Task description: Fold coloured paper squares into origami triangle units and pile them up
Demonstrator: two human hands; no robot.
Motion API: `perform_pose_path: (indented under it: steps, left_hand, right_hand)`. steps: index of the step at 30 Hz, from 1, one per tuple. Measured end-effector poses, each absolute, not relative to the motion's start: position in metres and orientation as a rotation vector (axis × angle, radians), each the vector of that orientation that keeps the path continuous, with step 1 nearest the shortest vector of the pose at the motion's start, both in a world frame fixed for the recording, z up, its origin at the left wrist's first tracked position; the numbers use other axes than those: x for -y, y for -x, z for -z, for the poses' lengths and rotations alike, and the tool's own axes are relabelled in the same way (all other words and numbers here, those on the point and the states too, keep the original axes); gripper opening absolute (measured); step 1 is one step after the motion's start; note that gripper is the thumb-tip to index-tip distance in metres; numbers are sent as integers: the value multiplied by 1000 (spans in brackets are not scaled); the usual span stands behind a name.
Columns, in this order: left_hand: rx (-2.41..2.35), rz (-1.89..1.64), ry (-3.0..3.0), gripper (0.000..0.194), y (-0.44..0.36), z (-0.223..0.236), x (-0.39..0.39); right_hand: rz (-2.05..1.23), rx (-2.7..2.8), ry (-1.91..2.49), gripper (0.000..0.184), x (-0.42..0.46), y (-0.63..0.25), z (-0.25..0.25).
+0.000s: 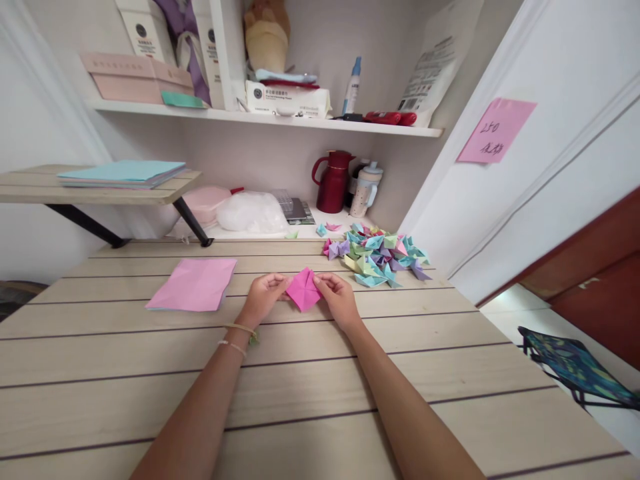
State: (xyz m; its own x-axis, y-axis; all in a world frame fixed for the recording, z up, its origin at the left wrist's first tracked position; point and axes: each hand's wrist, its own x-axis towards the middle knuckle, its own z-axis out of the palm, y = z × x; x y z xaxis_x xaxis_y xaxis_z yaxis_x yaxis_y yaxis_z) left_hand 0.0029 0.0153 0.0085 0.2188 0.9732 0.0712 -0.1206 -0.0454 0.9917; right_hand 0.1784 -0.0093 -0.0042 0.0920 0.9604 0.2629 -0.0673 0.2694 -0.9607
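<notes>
A bright pink folded paper (305,291), diamond-shaped with crease lines meeting near its middle, is held just above the wooden table. My left hand (267,295) pinches its left corner between thumb and fingers. On the opposite side, my right hand (337,298) grips the right edge, its thumb on the top face. Two thin bracelets circle my left wrist. To the left of my hands lies a stack of light pink paper squares (194,285). A heap of folded paper boats (375,253) in several colours sits beyond my right hand.
The slatted table (300,380) spans the foreground. A small raised stand (30,183) at left bears blue paper sheets (125,172). Behind are a plastic bag (253,212), a red jug (334,181) and a pale cup (367,190) beneath a loaded shelf (270,120). A folding stool (580,367) stands at right.
</notes>
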Motion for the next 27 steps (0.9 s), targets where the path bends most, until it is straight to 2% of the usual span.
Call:
perform_pose_path:
  steps: [2, 7, 9, 11, 13, 15, 18, 21, 27]
  left_hand:
    - [-916, -1158, -1254, 27, -3, -8, -16]
    - [-918, -1199, -1310, 19, -2, -9, -16]
    - [-913, -1171, -1342, 23, -2, -10, -14]
    - [-897, -1126, -1358, 34, -2, -10, -13]
    - [-894, -1109, -1368, 43, -3, -9, -13]
    - [-917, -1123, -1389, 44, -3, -8, -13]
    - [-942, -1123, -1436, 33, -4, -7, -14]
    - [-936, -1094, -1471, 27, -5, -7, -13]
    - [-936, -1011, -1540, 30, -5, -9, -10]
  right_hand:
    - [-984, 1191, 989, 29, 8, -178, 6]
    - [-917, 1308, 1014, 19, 9, -180, 4]
    - [-953, 1330, 1029, 26, 10, -180, 3]
    - [-984, 1354, 1036, 40, 12, -180, 2]
    - [-961, 1388, 1041, 44, 13, -179, 2]
    - [-911, 1420, 1053, 38, 14, -179, 1]
    - [-920, 1424, 1058, 29, 15, -177, 0]
    - [-1000, 1395, 1023, 29, 17, -176, -2]
    - [-951, 1435, 1036, 30, 19, -174, -5]
